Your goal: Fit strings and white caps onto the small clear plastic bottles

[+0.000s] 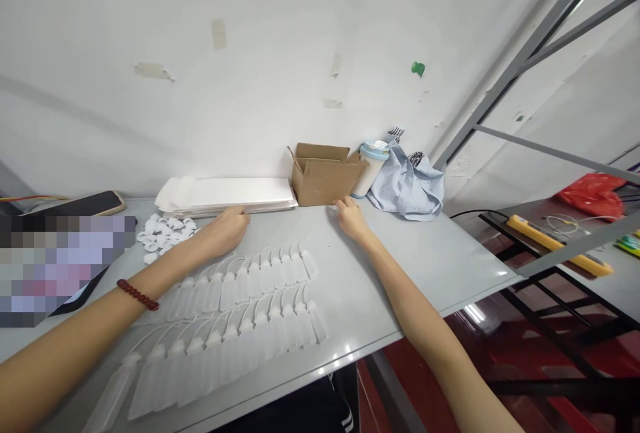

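Evidently both hands were towards the back of the bench [440,269], well apart. Left hand [233,227]: fingers curled under, just in front of the white stack [235,189]; could not tell whether it gripped anything. Dark red bracelet [137,295] on that wrist. Right hand [351,218]: fingers bent, tips at the foot of the box [325,183]; contact unclear, and whether it grasped anything could not be made out.

Box stood open-topped against the wall side, between stack and cup [369,176]. Cup had a blue lid; pale blue cloth [407,191] lay crumpled beside it, on the right.

Bottles [233,356], translucent, were ranged side by side in two rows on the near part of the bench, thin tubes curving from their tops. Left forearm crossed above the back row's left end. White pieces [163,234], small, lay heaped near the stack's left end. Tape scraps [219,34] clung to the white wall [290,46].
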A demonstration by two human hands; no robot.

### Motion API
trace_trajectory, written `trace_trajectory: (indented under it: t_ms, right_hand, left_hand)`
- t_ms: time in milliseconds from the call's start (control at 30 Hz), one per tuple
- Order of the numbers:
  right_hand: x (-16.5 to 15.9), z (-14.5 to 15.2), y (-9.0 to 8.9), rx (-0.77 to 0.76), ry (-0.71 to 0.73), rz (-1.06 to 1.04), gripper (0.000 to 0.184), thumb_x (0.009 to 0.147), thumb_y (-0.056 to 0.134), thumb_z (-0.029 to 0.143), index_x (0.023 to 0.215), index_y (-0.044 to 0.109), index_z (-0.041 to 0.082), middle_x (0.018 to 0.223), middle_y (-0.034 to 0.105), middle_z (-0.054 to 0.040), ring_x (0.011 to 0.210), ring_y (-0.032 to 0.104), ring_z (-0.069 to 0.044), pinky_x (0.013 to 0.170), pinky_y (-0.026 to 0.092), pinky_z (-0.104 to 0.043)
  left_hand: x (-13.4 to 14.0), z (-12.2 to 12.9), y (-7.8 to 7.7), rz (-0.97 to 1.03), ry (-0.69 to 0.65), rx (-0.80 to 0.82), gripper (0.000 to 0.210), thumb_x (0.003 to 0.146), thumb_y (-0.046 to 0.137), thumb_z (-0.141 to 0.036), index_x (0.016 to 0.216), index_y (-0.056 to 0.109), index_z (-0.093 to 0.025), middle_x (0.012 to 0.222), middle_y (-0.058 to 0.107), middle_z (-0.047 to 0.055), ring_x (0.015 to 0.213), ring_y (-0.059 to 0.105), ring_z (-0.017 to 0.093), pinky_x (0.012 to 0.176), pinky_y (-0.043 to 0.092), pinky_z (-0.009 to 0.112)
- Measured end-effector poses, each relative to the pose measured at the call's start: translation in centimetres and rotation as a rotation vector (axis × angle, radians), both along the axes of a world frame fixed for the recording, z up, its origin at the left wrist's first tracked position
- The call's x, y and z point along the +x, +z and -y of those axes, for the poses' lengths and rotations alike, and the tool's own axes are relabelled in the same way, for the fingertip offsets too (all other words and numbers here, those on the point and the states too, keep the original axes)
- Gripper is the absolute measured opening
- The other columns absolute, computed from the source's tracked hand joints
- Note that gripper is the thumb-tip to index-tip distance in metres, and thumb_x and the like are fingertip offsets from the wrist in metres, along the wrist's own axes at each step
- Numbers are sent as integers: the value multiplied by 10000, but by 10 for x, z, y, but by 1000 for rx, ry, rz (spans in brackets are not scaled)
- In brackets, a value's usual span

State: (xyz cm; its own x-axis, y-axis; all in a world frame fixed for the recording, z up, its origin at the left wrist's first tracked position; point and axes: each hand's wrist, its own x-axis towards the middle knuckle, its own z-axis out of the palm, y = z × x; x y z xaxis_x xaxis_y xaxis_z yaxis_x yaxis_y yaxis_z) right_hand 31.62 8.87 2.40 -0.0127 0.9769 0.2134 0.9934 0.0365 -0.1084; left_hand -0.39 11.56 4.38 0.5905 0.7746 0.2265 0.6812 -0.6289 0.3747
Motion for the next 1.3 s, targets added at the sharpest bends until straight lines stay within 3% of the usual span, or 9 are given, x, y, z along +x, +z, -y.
trace_trajectory:
  t_ms: [200, 367, 533, 600, 700, 833, 1000, 1167, 1300]
  right_hand:
    - [4, -2, 0, 6, -43, 21, 352, 791, 435, -33, 1074, 625, 55, 1172, 551, -224, 1131, 457, -313, 917, 372, -401]
    - [-11, 8, 13, 65, 4, -58, 243, 853, 456, 54, 1025, 628, 55, 1056, 611, -235, 1071, 497, -334, 894, 380, -447]
    - [-83, 34, 35, 133, 338, -215, 210, 941, 461, 241, 1116, 557, 175, 1054, 626, -94, 968, 577, -194, 840, 454, -304]
    - [-113, 46, 40, 192, 663, -433, 191, 935, 484, 249, 1084, 552, 153, 1001, 625, -96, 915, 589, -185, 806, 479, -308]
    - [-141, 59, 41, 233, 844, -556, 173, 931, 491, 233, 1080, 540, 161, 979, 612, -94, 889, 588, -183, 763, 506, -312]
    - [-145, 69, 30, 297, 838, -596, 192, 936, 475, 199, 1123, 508, 178, 992, 594, -102, 915, 589, -193, 761, 526, -329]
    - [-132, 74, 22, 338, 850, -478, 247, 941, 447, 163, 1186, 469, 183, 1020, 571, -117, 897, 590, -194, 738, 542, -328]
    - [-129, 75, 22, 374, 827, -476, 323, 942, 450, 171, 1263, 427, 198, 981, 586, -98, 854, 591, -187, 711, 544, -318]
    - [-132, 78, 18, 367, 850, -535, 430, 930, 472, 147, 1342, 367, 210, 963, 601, -86, 807, 587, -170, 686, 539, -301]
  left_hand:
    - [-9, 29, 21, 79, 88, -40, 257, 795, 423, -339, 717, 621, -194, 827, 689, 84, 783, 628, 247, 732, 472, 349]
    - [-22, 52, 29, 225, 224, -59, 219, 773, 482, -376, 788, 605, -195, 824, 701, 58, 748, 635, 209, 735, 500, 324]
    - [-25, 70, 29, 464, 340, -134, 241, 739, 603, -406, 840, 653, -194, 871, 711, 45, 793, 647, 207, 773, 522, 334]
    - [-22, 78, 30, 565, 389, -132, 221, 723, 639, -407, 801, 669, -202, 844, 712, 29, 784, 652, 202, 757, 536, 324]
    - [-18, 87, 31, 684, 420, -86, 187, 714, 671, -384, 765, 675, -204, 806, 707, 12, 753, 656, 184, 730, 553, 297]
    - [-11, 96, 28, 709, 321, -75, 124, 750, 667, -323, 778, 686, -204, 807, 712, 2, 717, 662, 160, 707, 570, 270]
    - [-1, 105, 24, 698, 144, 37, 89, 832, 604, -219, 846, 689, -196, 881, 716, 15, 812, 669, 148, 716, 577, 235]
    - [-2, 109, 22, 594, -19, 296, 174, 861, 541, -77, 962, 660, -152, 977, 700, 59, 920, 658, 149, 835, 550, 257]
    - [-6, 108, 15, 400, -173, 492, 287, 853, 490, 13, 1100, 589, -96, 1076, 638, 123, 991, 614, 168, 863, 532, 289]
